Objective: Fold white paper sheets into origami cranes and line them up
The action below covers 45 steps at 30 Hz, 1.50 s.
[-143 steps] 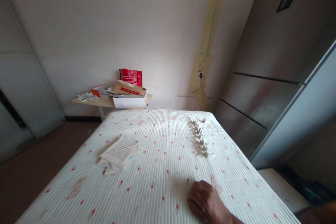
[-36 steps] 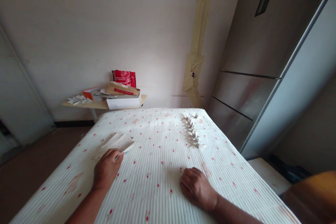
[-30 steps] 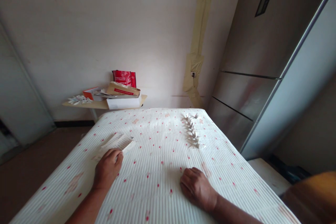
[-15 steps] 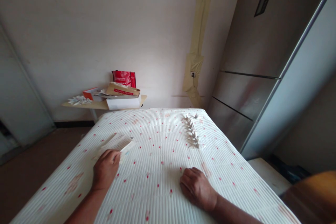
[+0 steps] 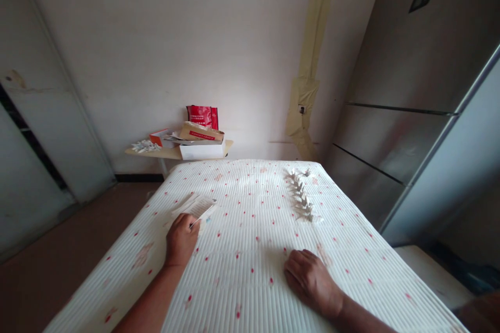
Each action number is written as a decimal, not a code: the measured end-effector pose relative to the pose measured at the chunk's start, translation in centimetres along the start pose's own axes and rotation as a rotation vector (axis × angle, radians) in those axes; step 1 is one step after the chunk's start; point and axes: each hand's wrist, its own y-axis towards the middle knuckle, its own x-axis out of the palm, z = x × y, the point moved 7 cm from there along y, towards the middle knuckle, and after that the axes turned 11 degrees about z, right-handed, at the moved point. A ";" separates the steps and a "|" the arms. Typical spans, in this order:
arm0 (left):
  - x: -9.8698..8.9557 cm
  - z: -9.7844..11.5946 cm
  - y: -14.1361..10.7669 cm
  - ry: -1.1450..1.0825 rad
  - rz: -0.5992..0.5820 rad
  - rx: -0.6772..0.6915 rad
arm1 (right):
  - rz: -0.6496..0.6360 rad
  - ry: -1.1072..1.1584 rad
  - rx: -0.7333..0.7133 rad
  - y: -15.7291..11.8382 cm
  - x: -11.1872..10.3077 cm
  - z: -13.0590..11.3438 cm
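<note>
My left hand [image 5: 182, 239] is closed, fingers pinching the near edge of a printed sheet of paper [image 5: 200, 207]. That sheet lies over a small stack of paper pieces [image 5: 180, 209] on the left side of the table. Closer to me on the right, my right hand [image 5: 312, 277] rests on the tablecloth [image 5: 242, 250] with its fingers curled under. Nothing shows in that hand. Beyond it stands a row of several small folded paper cranes [image 5: 301, 196].
A low side table [image 5: 170, 153] by the wall bears a white box [image 5: 201, 151], a red bag [image 5: 203, 116] and a pile of white folded pieces [image 5: 146, 146]. The fridge [image 5: 394, 99] stands to the right, a white door [image 5: 42, 88] to the left.
The view has turned left, so everything sits further right in the picture. My left hand keeps its hold on the paper, and my right hand stays curled on the cloth.
</note>
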 end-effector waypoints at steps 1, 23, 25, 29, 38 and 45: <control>0.0 0.0 0.0 -0.003 -0.007 -0.011 | 0.004 -0.002 -0.002 0.0 0.0 0.0; -5.5 -0.5 2.4 0.017 0.234 -0.068 | 0.017 0.002 0.001 0.2 -0.2 -0.1; -6.9 1.4 2.7 -0.020 0.267 -0.032 | 0.019 0.007 0.005 0.2 -0.1 0.0; -7.9 6.2 1.7 -0.210 0.237 -0.062 | 0.027 0.037 0.018 0.2 -0.3 0.1; -1.7 13.1 -4.1 -0.757 -0.499 -0.252 | 0.157 0.352 0.273 0.6 -1.7 2.8; -2.2 13.4 -4.3 -0.825 -0.549 -0.191 | 0.092 0.481 0.180 2.0 -1.2 1.0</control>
